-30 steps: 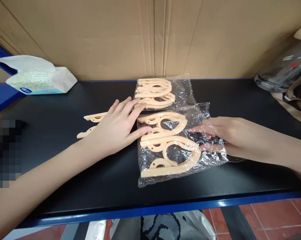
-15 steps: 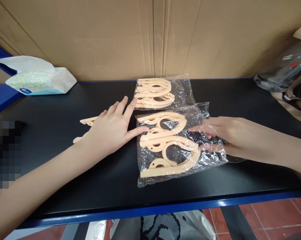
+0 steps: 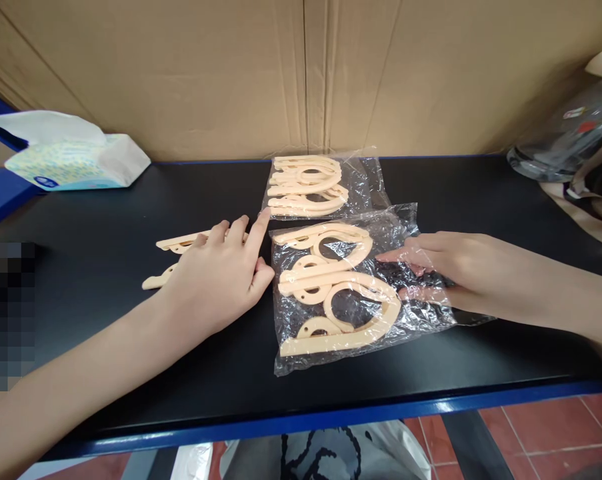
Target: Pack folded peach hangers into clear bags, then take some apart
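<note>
Drawn left off the central clear bag (image 3: 421, 319) with loosely spread left hand (image 3: 218, 273), over beige hangers (image 3: 173, 243) at centre-left, with right hand (image 3: 448, 263) spread inside the bag, seemingly gathering, next calling for a pinch.

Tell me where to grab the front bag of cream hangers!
I'd pinch the nearest straight hanger bar through the front bag, coming from the near side of the table: that bar runs along the bag's near edge, and the left hand and right hand are farther back.
</note>
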The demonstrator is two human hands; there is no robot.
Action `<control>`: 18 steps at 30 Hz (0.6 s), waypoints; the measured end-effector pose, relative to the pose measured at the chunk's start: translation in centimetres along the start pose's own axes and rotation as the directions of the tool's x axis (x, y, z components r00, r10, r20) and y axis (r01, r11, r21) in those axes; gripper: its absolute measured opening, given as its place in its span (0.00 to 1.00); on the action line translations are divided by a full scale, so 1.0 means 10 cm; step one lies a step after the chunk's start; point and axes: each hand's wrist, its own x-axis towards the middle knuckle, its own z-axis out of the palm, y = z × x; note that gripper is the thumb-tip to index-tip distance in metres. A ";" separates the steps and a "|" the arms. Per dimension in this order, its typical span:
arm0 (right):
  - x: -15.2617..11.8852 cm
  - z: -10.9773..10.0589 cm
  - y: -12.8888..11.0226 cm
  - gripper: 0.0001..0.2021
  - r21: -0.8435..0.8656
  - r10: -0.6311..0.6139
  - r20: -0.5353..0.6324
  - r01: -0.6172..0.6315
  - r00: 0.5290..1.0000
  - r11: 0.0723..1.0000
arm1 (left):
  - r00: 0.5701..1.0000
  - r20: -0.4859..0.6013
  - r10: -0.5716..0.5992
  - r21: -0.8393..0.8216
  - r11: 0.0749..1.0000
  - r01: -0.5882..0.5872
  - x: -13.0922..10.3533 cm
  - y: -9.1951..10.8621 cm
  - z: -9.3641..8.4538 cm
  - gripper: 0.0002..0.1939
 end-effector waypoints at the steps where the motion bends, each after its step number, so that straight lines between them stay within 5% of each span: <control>1: 0.00 0.00 0.00 0.26 -0.002 -0.002 -0.006 0.002 1.000 1.000 | 1.000 0.018 0.020 0.009 1.000 -0.020 -0.01 -0.01 0.00 0.34; 5: 0.00 0.01 0.01 0.26 -0.003 -0.006 -0.020 0.006 1.000 1.000 | 0.995 0.055 0.087 0.051 0.995 -0.090 -0.03 -0.07 -0.04 0.33; 10: 0.00 0.01 0.03 0.26 0.021 0.010 -0.021 -0.010 1.000 1.000 | 0.999 0.021 0.031 0.164 0.986 -0.034 0.01 -0.11 -0.09 0.31; 15: 0.01 -0.03 0.00 0.26 0.027 0.038 0.021 -0.038 0.999 0.999 | 1.000 -0.020 0.021 0.088 0.996 -0.019 0.02 -0.17 -0.07 0.33; 18: 0.01 -0.03 -0.01 0.26 0.027 0.039 0.029 -0.040 0.999 0.999 | 0.985 -0.060 0.160 -0.052 0.985 -0.163 -0.03 -0.31 -0.06 0.35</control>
